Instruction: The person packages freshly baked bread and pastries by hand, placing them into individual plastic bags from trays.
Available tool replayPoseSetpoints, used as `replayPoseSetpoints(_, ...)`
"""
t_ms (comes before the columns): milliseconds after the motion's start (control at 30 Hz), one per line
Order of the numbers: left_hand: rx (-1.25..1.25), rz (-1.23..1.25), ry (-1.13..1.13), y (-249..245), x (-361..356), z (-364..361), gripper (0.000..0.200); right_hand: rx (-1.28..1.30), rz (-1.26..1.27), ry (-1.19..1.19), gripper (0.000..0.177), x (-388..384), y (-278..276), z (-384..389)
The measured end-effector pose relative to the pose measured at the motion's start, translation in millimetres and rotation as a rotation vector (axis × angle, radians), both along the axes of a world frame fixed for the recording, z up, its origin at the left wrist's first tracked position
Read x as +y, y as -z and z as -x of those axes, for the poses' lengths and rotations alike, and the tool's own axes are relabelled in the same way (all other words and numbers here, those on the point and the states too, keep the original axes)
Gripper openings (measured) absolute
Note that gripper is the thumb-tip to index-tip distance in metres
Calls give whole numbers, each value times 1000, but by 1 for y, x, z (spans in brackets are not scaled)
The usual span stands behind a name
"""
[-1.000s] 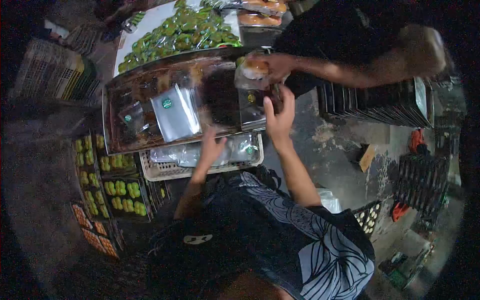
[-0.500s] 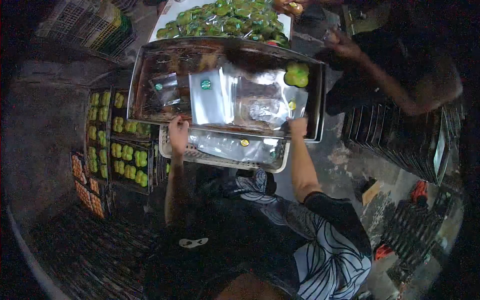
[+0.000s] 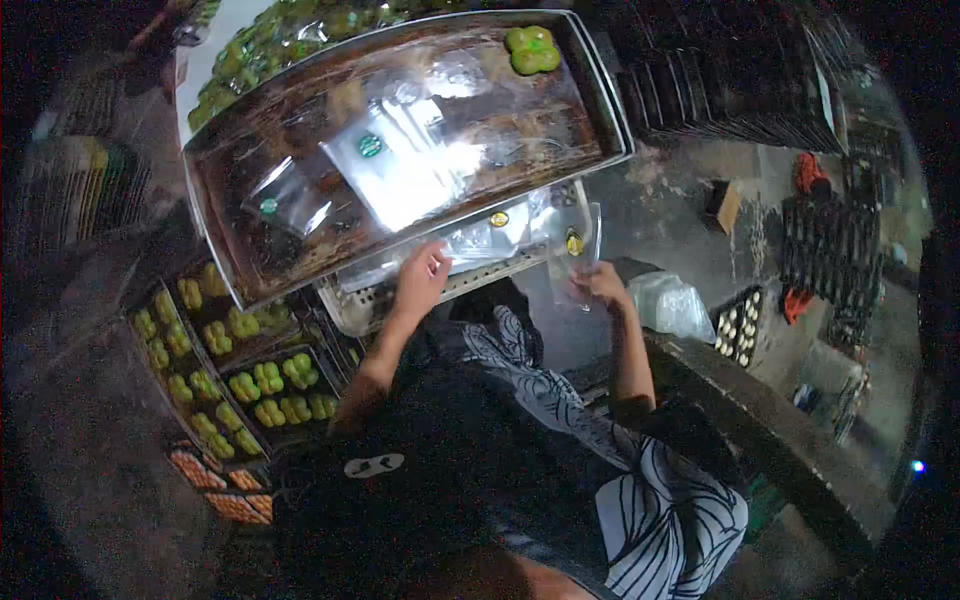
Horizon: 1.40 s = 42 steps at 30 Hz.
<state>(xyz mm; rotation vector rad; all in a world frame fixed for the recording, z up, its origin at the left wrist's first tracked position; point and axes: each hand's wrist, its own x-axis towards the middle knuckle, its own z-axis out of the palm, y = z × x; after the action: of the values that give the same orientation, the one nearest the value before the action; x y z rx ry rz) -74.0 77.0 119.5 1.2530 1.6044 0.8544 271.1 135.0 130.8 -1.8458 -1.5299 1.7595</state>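
My right hand (image 3: 603, 286) pinches a clear plastic bag (image 3: 592, 240) with a yellow label, held out to the right of the basket. My left hand (image 3: 420, 278) is loosely curled with its fingers apart, over the near side of the white basket (image 3: 350, 316). Nothing shows in it. Above the basket lies a long brown metal tray (image 3: 300, 130). On the tray are a stack of clear bags (image 3: 400, 165) with a green label, a smaller clear bag (image 3: 285, 200) and a green four-lobed bun (image 3: 532, 51) in the far right corner. More labelled plastic bags (image 3: 480, 240) lie in the basket.
Behind the tray, green wrapped buns (image 3: 260, 50) are heaped on a white table (image 3: 200, 75). Trays of green buns (image 3: 270, 385) stand at the lower left. Stacked dark trays (image 3: 730, 90) are at the upper right. A bundle of clear plastic (image 3: 668, 303) lies on the right.
My right hand has drawn the yellow-labelled bag off the tray to the right. My left hand has left the tray's edge. The view has turned, and the co-worker's arm at right is out of sight.
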Motion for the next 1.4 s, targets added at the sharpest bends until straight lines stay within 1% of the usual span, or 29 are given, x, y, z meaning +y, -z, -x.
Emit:
replayPoseSetpoints(33,-5,-9,11,-1,2,-5,28,46,142,188,24,-4,6,11)
replayPoseSetpoints(100,-5,62,97,-1,3,-14,29,2,97,268,16,11,49,31)
replayPoseSetpoints(167,32,73,102,-14,4,-17,30,-45,-4,100,20,37,173,13)
replayPoseSetpoints(200,55,21,62,-21,3,-17,31,77,170,333,21,52,176,33)
replayPoseSetpoints(233,79,-32,18,-27,2,-16,31,216,167,360,29,62,174,46)
replayPoseSetpoints(300,148,88,-98,-33,-2,-1,35,-428,-105,-153,21,89,246,40)
replayPoseSetpoints(367,508,-89,-171,-21,-8,33,46,-135,-240,20,34,93,281,27)
replayPoseSetpoints(400,530,-83,-186,-17,-10,49,46,-515,-374,-179,44,93,214,38)
replayPoseSetpoints(433,789,15,-166,-14,-8,64,54,-533,-436,28,50,85,186,46)
replayPoseSetpoints(467,1040,112,-146,-9,-3,77,62,-482,-606,-8,49,80,170,45)
replayPoseSetpoints(500,1048,104,-162,0,3,90,62,-432,-776,-41,48,75,152,43)
replayPoseSetpoints(567,1063,418,-95,18,8,105,71,-356,-462,-180,46,62,67,54)
replayPoseSetpoints(600,1162,214,-202,24,8,105,61,-254,-477,-201,43,52,63,51)
replayPoseSetpoints(633,1164,200,-211,13,17,108,61,-152,-492,-215,40,44,60,51)
replayPoseSetpoints(700,841,75,-411,-14,33,113,47,-71,-427,-198,37,30,46,60)
replayPoseSetpoints(733,817,-71,-500,8,44,127,30,9,-350,-190,35,23,38,65)
replayPoseSetpoints(767,813,-84,-498,21,53,134,30,6,-361,-183,35,19,33,71)
replayPoseSetpoints(833,946,-101,-674,38,69,144,23,-33,-334,-301,33,12,24,81)
replayPoseSetpoints(867,917,112,-587,45,67,150,21,-41,-346,-290,33,7,18,84)
replayPoseSetpoints(900,912,90,-575,59,66,160,21,-17,-304,-282,33,3,12,88)
replayPoseSetpoints(967,653,20,-708,92,61,175,21,-4,-268,-248,34,2,-4,104)
replayPoseSetpoints(1033,496,-55,-449,51,59,165,20,60,-371,-369,36,0,-25,132)
replayPoseSetpoints(1100,104,-82,-294,21,51,138,20,340,-454,-423,35,5,-42,179)
replayPoseSetpoints(1167,201,-184,-11,-46,44,96,24,360,-404,-422,34,11,-65,231)
replayPoseSetpoints(1233,-366,47,-23,-65,32,66,24,380,-377,-424,33,16,-73,255)
replayPoseSetpoints(1300,-220,-19,6,-69,26,60,24,281,-521,-415,30,12,-72,260)
replayPoseSetpoints(1333,-264,107,-27,-75,25,65,24,399,-520,-447,27,10,-76,255)
replayPoseSetpoints(1367,-271,100,-16,-77,24,65,24,387,-528,-441,27,-1,-78,249)
replayPoseSetpoints(1400,-204,141,-10,-78,22,63,23,133,-557,-350,23,-15,-80,242)
